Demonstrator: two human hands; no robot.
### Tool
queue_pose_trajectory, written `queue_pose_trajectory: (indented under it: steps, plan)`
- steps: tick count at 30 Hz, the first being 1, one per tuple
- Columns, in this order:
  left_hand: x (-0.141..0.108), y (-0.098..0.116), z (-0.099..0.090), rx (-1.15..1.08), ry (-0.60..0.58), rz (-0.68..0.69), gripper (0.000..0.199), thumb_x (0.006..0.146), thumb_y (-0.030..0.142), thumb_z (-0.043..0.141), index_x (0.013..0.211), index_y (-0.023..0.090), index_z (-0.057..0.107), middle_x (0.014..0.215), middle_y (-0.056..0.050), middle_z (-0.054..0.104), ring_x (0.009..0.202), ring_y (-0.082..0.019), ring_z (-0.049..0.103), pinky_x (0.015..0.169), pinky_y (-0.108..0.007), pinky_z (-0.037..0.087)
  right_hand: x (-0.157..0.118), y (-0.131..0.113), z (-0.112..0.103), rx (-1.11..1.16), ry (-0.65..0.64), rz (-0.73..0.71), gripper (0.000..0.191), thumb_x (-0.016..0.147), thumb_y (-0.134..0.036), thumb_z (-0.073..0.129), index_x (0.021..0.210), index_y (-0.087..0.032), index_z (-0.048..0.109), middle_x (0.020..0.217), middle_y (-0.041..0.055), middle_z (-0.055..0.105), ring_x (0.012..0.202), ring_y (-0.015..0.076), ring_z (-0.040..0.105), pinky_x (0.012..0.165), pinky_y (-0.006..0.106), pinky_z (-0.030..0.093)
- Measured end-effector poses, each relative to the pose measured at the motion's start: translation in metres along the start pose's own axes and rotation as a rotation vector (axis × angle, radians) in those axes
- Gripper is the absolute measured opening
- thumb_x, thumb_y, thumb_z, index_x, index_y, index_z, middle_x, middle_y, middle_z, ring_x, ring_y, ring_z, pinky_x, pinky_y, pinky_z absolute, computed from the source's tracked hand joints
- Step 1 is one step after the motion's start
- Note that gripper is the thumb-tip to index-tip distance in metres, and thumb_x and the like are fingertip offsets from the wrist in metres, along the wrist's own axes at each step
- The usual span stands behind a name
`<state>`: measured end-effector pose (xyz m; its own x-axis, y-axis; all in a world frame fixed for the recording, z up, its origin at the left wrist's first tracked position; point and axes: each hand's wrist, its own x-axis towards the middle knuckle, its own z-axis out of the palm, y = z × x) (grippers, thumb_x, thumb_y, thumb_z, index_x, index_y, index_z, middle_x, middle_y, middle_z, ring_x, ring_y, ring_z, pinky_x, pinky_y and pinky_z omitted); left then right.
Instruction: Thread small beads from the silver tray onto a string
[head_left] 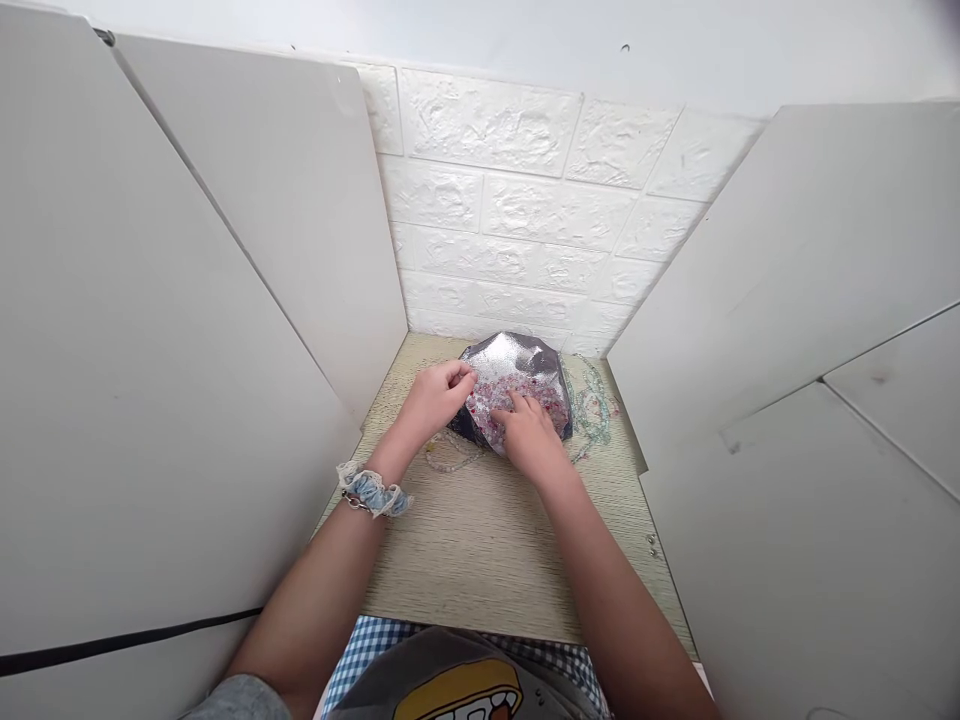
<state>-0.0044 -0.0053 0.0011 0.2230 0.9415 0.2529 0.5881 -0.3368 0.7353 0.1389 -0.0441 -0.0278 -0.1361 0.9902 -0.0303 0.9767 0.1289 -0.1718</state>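
Note:
A shiny silver bag (506, 355) lies open at the back of the wooden table, with many pink and red beads (517, 388) spread on it. My left hand (441, 393) is at the bag's left edge, fingers pinched together; what they hold, if anything, is too small to name. Over the beads is my right hand (529, 430), its fingers apart and fingertips touching them. Strands of pale green beads (594, 405) lie to the right of the bag. A light bead strand (450, 465) curves on the table below my left hand.
White panels stand on the left (300, 200) and right (750, 300) of the table (472, 550). Behind it rises a white brick-patterned wall (525, 200). A blue scrunchie (373, 492) and a chain are around my left wrist.

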Motion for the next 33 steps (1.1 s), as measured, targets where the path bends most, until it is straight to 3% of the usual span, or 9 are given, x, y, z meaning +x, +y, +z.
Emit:
queue_pose_trajectory:
  steps: [6,11,20,33]
  plan:
    - [-0.0003,0.0002,-0.0004,0.034,-0.008,0.005,0.024,0.075,0.033,0.039,0.064,0.016,0.051,0.054,0.004,0.043,0.050,-0.008,0.037,0.049,-0.021,0.027,0.0003,-0.0001,-0.0029,-0.041,0.026,0.019,0.038,0.075,-0.009,0.034,0.107,-0.015,0.054,0.129,0.0143,0.032,0.114,0.0254,0.030,0.089,0.038,0.029]
    - [-0.0006,0.0012,-0.0002,0.061,-0.009,-0.006,0.024,0.075,0.033,0.038,0.065,0.016,0.052,0.054,0.003,0.045,0.051,-0.009,0.038,0.050,-0.022,0.027,-0.0006,-0.0008,-0.0035,-0.021,0.033,-0.034,0.038,0.076,-0.008,0.031,0.104,-0.017,0.055,0.131,0.0112,0.030,0.116,0.0238,0.028,0.090,0.038,0.027]
    - [-0.0002,-0.0009,-0.0001,0.085,-0.010,-0.002,0.025,0.076,0.034,0.037,0.065,0.017,0.052,0.054,0.004,0.046,0.052,-0.009,0.040,0.050,-0.021,0.027,0.0000,-0.0002,-0.0005,-0.027,0.017,0.017,0.033,0.075,-0.008,0.033,0.099,-0.014,0.055,0.129,0.0125,0.032,0.115,0.0251,0.028,0.091,0.039,0.026]
    - [-0.0010,-0.0006,0.0006,0.128,-0.024,0.015,0.028,0.076,0.036,0.035,0.066,0.017,0.053,0.054,0.002,0.049,0.050,-0.010,0.040,0.049,-0.023,0.027,0.0002,-0.0021,-0.0010,0.045,-0.014,-0.059,0.037,0.076,-0.010,0.033,0.103,-0.020,0.054,0.127,0.0105,0.033,0.116,0.0233,0.028,0.091,0.040,0.027]
